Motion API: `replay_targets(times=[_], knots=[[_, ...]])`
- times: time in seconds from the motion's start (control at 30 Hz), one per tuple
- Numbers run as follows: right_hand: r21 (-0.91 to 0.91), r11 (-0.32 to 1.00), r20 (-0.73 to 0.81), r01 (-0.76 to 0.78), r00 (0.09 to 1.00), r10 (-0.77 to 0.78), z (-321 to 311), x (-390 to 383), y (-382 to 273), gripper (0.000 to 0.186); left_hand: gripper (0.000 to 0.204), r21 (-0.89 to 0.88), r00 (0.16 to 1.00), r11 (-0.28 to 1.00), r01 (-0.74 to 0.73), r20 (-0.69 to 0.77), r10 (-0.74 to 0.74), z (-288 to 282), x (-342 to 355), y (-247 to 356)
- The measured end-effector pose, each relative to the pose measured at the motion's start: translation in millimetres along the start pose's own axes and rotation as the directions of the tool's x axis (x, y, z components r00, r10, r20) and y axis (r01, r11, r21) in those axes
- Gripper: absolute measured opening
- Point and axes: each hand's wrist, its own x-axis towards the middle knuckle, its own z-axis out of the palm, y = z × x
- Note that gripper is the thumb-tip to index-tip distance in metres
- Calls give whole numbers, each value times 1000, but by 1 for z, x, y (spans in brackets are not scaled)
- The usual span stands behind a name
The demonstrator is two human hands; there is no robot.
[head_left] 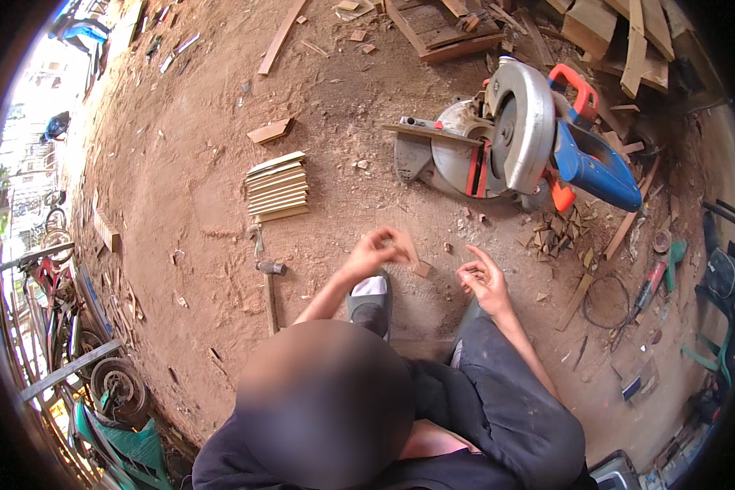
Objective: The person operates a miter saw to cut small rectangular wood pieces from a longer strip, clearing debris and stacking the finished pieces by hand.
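My left hand (pixel 376 252) reaches in over the dirt floor, its fingers closed around a small thin wooden piece (pixel 421 268). The far end of that piece points toward my right hand (pixel 487 283). Nothing shows in my right hand; its index finger is stretched out and the others are partly curled. A stack of cut wooden pieces (pixel 278 189) lies ahead and to the left of my left hand. Below that stack is a hammer (pixel 270 282), its handle toward me. A dark sandal (pixel 370 305) on my foot is just under my left wrist.
A mitre saw (pixel 523 131) with a blue handle stands ahead right. Small wood offcuts (pixel 557 234) are heaped below it. An angle grinder (pixel 655 278) with its cord lies far right. Boards (pixel 592 28) pile up at the back right; a motorbike (pixel 114 392) stands left.
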Motion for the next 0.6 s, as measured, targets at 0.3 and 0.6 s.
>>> replay_targets(times=[0.3,0.6], knots=[[-83,985,41,-153,987,157,-9,2,22,32,30,-38,847,958,-284,-478,232,-101,27,60],[-213,963,-5,-165,986,168,-11,-2,20,24,38,-26,608,884,-467,-735,300,-167,40,112]])
